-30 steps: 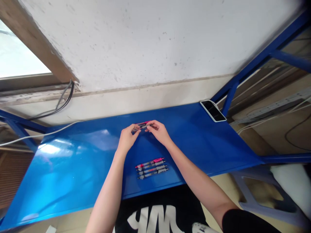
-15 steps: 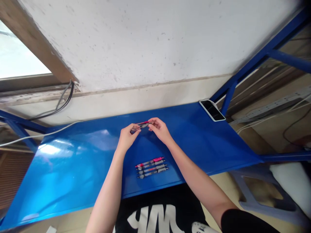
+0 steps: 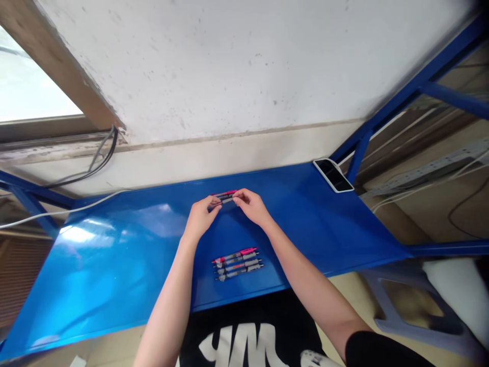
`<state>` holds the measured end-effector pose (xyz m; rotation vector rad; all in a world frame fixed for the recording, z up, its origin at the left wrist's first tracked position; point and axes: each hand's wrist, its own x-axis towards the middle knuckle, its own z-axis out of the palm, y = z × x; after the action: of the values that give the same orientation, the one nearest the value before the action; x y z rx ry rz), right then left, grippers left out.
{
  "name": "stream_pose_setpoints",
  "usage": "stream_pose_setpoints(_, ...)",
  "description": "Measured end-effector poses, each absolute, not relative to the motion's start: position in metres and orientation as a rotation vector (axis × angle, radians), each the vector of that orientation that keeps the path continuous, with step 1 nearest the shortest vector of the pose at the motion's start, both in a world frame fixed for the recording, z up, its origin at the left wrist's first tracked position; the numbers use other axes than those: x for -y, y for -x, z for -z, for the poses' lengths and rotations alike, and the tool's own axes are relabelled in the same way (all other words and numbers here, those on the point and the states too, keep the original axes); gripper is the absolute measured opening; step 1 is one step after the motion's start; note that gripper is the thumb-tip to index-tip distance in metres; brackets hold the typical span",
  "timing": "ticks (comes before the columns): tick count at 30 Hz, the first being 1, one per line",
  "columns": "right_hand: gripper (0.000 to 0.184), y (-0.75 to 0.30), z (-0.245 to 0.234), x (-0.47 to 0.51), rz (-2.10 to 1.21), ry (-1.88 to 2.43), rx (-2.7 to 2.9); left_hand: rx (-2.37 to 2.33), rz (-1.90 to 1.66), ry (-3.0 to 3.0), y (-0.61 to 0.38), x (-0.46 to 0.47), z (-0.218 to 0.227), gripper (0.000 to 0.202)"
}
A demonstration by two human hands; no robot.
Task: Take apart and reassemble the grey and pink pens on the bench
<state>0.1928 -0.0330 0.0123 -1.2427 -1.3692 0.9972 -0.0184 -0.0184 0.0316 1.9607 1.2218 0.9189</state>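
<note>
Head view: I'm pinching a small bunch of pink-trimmed pens between my left hand and right hand, both hands narrow, over the middle of the blue metal table. A row of similar pens is lying side by side nearer me, just beyond my forearms, and a white-edged phone is lying face up at the table's far right corner.

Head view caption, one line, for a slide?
Left hand and right hand hold pens over a blue desk, a row of pens lying nearby.
</note>
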Motion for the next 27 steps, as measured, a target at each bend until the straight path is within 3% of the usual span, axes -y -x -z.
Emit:
stream_pose_setpoints(4, 0.034, -0.1967, -0.0174, 0.0345, -0.916, 1.372, 1.434, -1.223, -0.901, -1.987, 0.0173, 0.019, -0.0326, 0.011)
stream_pose_setpoints(12, 0.019, -0.1948, -0.0138, 0.0335, -0.904, 1.293, 1.455, -1.233, -0.889, -1.992, 0.0173, 0.0183, -0.0322, 0.01)
stream_pose_setpoints(17, 0.037, -0.1957, -0.0178, 0.035, -0.824, 1.435, 1.502, -1.207, -0.882, -2.006, 0.0149, 0.0194, -0.0321, 0.01)
stream_pose_setpoints(25, 0.018, -0.1926, -0.0136, 0.0354, -0.918, 1.264, 1.543, -1.227, -0.877, -2.01, 0.0152, 0.0191, -0.0324, 0.01)
stream_pose_setpoints(27, 0.024, -0.1937, -0.0143, 0.0356, -0.909, 1.328, 1.559, -1.215, -0.87, -2.014, 0.0141, 0.0195, -0.0323, 0.01)
